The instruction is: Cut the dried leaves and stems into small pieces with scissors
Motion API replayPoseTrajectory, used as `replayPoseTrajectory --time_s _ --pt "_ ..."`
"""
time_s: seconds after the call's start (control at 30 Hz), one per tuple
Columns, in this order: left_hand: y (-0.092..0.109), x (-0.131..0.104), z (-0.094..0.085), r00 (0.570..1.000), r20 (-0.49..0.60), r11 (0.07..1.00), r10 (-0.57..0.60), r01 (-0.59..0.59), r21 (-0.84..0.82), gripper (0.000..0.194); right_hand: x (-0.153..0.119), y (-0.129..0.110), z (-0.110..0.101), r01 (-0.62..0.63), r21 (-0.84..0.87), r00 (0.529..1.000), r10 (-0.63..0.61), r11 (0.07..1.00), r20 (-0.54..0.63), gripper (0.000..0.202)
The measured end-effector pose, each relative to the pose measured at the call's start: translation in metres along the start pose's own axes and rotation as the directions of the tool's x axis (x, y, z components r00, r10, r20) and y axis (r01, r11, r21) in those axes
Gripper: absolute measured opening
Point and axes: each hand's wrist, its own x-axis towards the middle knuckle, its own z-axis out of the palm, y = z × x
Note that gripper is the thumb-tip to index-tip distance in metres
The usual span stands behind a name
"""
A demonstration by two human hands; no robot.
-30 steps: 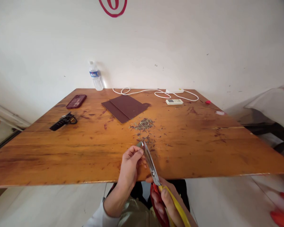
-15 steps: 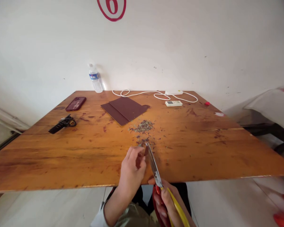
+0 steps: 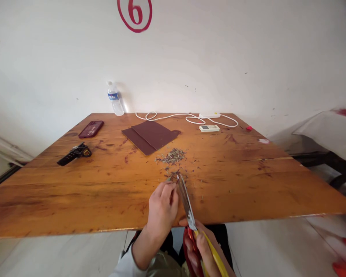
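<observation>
My right hand (image 3: 200, 244) grips a pair of scissors (image 3: 187, 206) with one red and one yellow handle, the blades slightly apart and pointing away from me. Close to the left of the blade tips, my left hand (image 3: 163, 204) is closed in a pinch. Between its fingertips is a small dark brown strip, mostly hidden by the fingers. Fine cut shreds (image 3: 174, 156) lie in a loose pile beyond the tips, with more scattered around it. Past the pile, dark maroon sheets (image 3: 150, 136) overlap flat on the wooden table (image 3: 236, 181).
A phone (image 3: 91, 129) and a black strap-like object (image 3: 75, 154) lie at the left. Against the wall stands a water bottle (image 3: 115, 100). A white cable (image 3: 167, 115) and a white remote-like device (image 3: 209, 128) lie along the back, with a small red piece (image 3: 249, 128) farther right.
The brown strip at my left fingertips shows less now, and the fingers sit closer to the blades. The scissor blades have parted slightly at the tips. The view has tilted slightly.
</observation>
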Motion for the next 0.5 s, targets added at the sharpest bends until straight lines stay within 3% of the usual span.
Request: replayPoseTrajectory --time_s 0.1,0.17,0.23,0.3,0.37,0.5 --pt "0.001 0.004 0.001 0.96 0.011 0.942 -0.279 0.276 -0.189 0.011 -0.003 -0.001 0.002 0.015 -0.027 1.0 -0.015 1.0 -0.016 0.066" --pt "0.003 0.008 0.001 0.867 0.099 0.785 -0.489 0.487 -0.383 0.008 -0.002 0.001 0.002 0.031 -0.039 0.999 -0.032 0.999 -0.012 0.066" --pt "0.004 0.011 0.002 0.758 0.228 0.548 -0.612 0.614 -0.569 0.009 0.002 0.005 0.0 0.043 -0.04 0.999 -0.043 0.998 0.005 0.067" --pt "0.005 0.014 0.003 0.67 0.347 0.32 -0.656 0.664 -0.676 0.013 0.006 0.01 -0.003 0.048 -0.036 0.998 -0.046 0.998 0.031 0.068" --pt "0.005 0.015 0.003 0.613 0.426 0.171 -0.665 0.681 -0.712 0.018 0.009 0.014 -0.006 0.035 -0.03 0.998 -0.034 0.999 0.046 0.066" --pt "0.005 0.018 0.002 0.562 0.502 0.058 -0.657 0.702 -0.71 0.022 0.009 0.015 -0.009 0.013 -0.041 1.0 -0.012 0.999 0.029 0.062"
